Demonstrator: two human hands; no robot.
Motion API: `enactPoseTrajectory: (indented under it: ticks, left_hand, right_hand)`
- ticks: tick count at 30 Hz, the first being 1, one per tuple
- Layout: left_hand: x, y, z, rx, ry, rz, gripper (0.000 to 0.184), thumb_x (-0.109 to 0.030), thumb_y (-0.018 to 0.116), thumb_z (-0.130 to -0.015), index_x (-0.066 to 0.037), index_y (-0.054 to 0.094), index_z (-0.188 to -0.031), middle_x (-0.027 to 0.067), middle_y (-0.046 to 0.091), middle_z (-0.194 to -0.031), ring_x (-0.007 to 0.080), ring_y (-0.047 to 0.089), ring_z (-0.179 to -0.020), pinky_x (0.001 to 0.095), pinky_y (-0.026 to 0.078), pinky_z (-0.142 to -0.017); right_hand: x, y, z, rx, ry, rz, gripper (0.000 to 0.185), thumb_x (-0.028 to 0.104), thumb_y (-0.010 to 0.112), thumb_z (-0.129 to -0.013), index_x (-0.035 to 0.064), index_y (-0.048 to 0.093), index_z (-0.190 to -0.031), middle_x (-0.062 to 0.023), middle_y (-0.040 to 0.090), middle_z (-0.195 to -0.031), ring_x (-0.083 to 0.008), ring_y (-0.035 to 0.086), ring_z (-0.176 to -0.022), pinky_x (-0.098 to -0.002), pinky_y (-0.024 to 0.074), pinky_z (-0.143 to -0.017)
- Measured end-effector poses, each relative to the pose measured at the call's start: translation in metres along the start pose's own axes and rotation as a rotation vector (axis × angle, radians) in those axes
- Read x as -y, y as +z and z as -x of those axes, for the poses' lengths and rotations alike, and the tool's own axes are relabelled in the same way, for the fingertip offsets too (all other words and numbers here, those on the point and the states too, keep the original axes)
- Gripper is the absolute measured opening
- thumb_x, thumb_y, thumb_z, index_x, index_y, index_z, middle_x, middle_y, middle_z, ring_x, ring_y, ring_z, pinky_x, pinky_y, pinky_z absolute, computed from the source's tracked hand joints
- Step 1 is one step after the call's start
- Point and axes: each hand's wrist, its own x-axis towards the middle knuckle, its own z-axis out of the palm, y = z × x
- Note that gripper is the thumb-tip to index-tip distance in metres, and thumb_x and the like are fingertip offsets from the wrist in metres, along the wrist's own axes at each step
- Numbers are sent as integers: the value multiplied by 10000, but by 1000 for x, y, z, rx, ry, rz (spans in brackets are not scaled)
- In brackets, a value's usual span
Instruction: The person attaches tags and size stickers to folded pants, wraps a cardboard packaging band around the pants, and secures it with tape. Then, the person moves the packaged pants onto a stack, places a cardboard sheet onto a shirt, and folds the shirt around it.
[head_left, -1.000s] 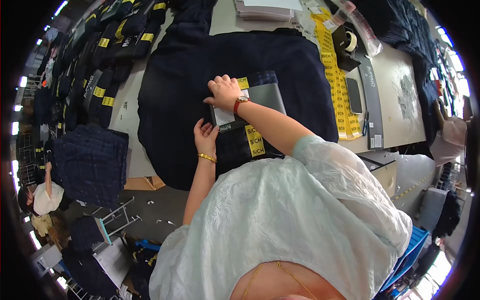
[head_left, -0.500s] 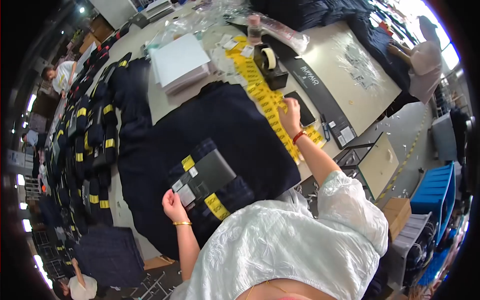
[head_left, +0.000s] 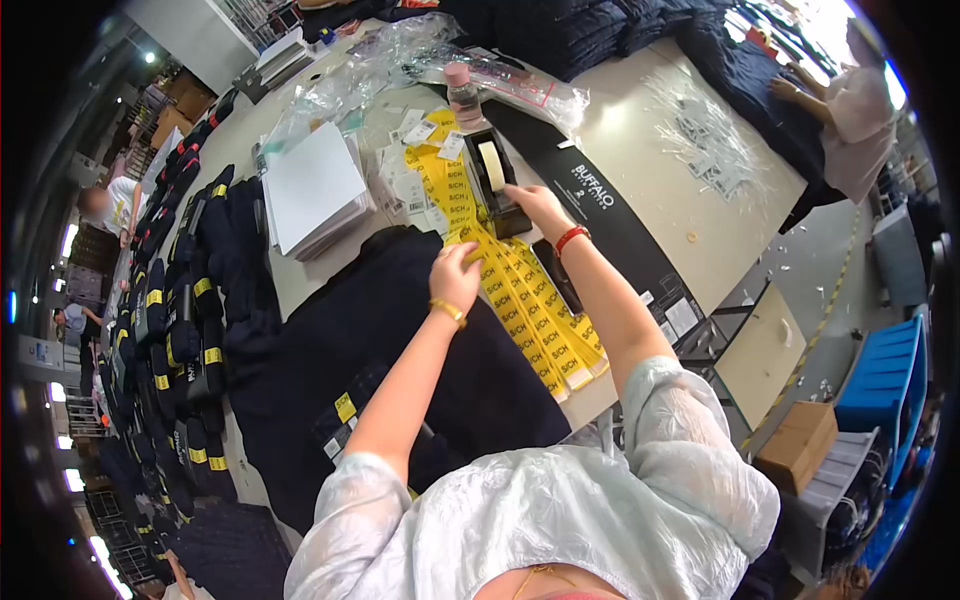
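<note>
My left hand (head_left: 457,278) has its fingers closed at the edge of the yellow printed label strips (head_left: 520,310), which run down the table in a fanned bundle. Beside it, my right hand (head_left: 541,214) reaches to the tape dispenser (head_left: 505,215), thumb and fingers pinched at the front end of its tape roll (head_left: 491,166). A dark phone (head_left: 556,272) lies partly under my right forearm. Below my left arm is a folded navy garment with a yellow label (head_left: 345,408), largely hidden by the arm, resting on a larger dark cloth (head_left: 330,310).
A stack of white sheets (head_left: 315,190) stands left of the strips, near a pink-capped bottle (head_left: 463,98). Rows of banded dark garments (head_left: 190,340) line the left. A black printed board (head_left: 590,190) crosses the right side. Another person (head_left: 850,110) handles dark clothing at far right.
My left hand has left the folded garment's tag and gone up to the yellow strips. My right hand has moved from beside the phone to the tape dispenser. The view has shifted slightly.
</note>
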Motion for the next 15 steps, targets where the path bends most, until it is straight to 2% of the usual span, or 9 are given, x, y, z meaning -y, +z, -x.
enactPoseTrajectory:
  ticks: [2,3,7,9,10,12,14,15]
  left_hand:
    - [8,45,-30,-80,10,-46,274,-94,693,-745,-49,673,-1015,82,654,-933,246,621,-846,314,495,-752]
    - [6,51,-43,-87,11,-37,274,-94,693,-745,-49,673,-1015,82,654,-933,246,621,-846,314,495,-752]
    - [3,73,-69,100,-184,-218,259,-190,680,-767,-99,671,-1009,72,656,-928,282,622,-830,351,488,-774]
    - [6,80,-68,89,-163,-207,254,-207,678,-773,-102,671,-1005,67,657,-922,280,623,-824,355,485,-766]
    - [9,79,-66,77,-129,-208,250,-223,676,-779,-105,671,-1000,63,659,-917,278,623,-818,359,482,-759]
    - [15,78,-64,49,-56,-209,246,-255,672,-792,-112,671,-992,53,662,-907,274,624,-807,366,476,-744]
    - [18,79,-64,48,-52,-216,240,-258,670,-795,-115,671,-988,49,662,-902,271,624,-800,366,473,-737]
    - [19,79,-65,40,-31,-226,235,-262,668,-799,-118,671,-985,46,663,-896,268,625,-794,366,469,-729]
  right_hand:
    - [21,-5,-6,78,175,214,411,354,623,-748,14,664,-974,-128,665,-912,-269,605,-917,-316,481,-805]
    - [24,-4,-14,73,170,223,411,354,623,-748,14,664,-974,-128,665,-912,-269,605,-917,-316,481,-805]
    - [9,11,-30,-199,8,160,305,329,651,-735,36,674,-817,-88,646,-754,-226,608,-708,-317,499,-663]
    - [11,6,-5,-174,-61,-10,242,272,660,-749,33,651,-786,-61,623,-699,-184,590,-629,-302,482,-575]
    - [5,7,9,-170,-47,-6,242,272,660,-749,33,651,-786,-61,623,-699,-184,590,-629,-302,482,-575]
    - [-9,6,40,-131,-112,-278,159,171,638,-793,13,625,-794,-59,609,-687,-148,593,-641,-250,473,-562]
    - [-14,7,71,-81,-24,-525,110,110,586,-859,5,586,-826,-52,596,-683,-107,542,-604,-198,447,-574]
    - [-18,9,79,-80,-14,-524,110,110,586,-859,5,586,-826,-52,596,-683,-107,542,-604,-198,447,-574]
